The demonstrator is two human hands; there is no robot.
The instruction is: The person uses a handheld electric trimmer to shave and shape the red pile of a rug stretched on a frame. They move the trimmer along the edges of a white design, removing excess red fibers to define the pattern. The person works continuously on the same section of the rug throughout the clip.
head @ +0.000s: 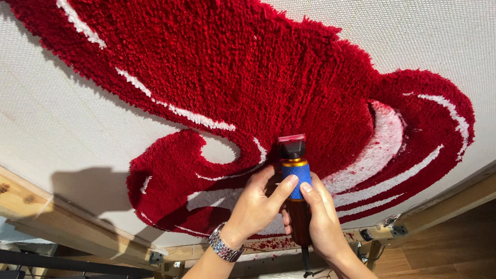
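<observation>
Across the stretched white backing cloth (62,108), which is filling nearly the whole view, we are seeing a large red tufted design (248,82) spreading from the cloth's upper left corner toward its right edge. White tufted streaks (170,109) are running through the red pile as curved lines, and a broader white swirl (385,137) is sitting inside the rounded lobe near the right edge. The pile is looking shaggy and uneven over most of the red.

Along the cloth's lower edge we are noting a wooden frame (67,219) holding the cloth, with metal brackets (398,230) at its joints. Red fluff (271,244) is lying scattered on the frame rail just below the hands. A wood-look floor (444,253) is showing at the lower right.

Near the lower edge of the cloth, about its middle, we are holding an electric clipper (295,181) upright, its black blade head touching the red pile, its blue grip and gold ring above a dark brown body. A cord is hanging from its base.

Our right hand (323,222) is wrapping the clipper's body from the right, fingers curled close together around it, the forefinger laid on the blue grip. Our left hand (256,206) is coming in from the left, thumb pressing on the blue grip, the other fingers bent toward the cloth. A metal watch (226,249) is circling the left wrist.
</observation>
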